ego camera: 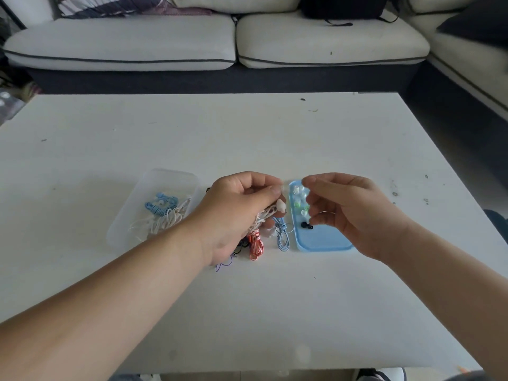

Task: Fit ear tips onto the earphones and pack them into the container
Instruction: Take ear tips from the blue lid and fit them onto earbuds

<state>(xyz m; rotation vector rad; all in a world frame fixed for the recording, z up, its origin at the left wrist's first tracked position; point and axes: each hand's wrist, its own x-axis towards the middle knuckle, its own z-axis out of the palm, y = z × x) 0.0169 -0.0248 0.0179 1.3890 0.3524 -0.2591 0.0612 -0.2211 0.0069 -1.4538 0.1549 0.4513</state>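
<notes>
Earphones [268,213] white, loosely bundled

The single view rides on the person's head above the near edge of the table [275,138], facing forward and down toward 12 o'clock. Its wide lens bows the table's edges. The table takes most of the frame. The left hand [236,213] and right hand [354,213] sit mid-frame, near enough that the cords of the earphones [280,206] in the left hand show. Forearms enter from 7 and 5 o'clock. The sofa [121,42] spans the far band at 12 o'clock.
</notes>
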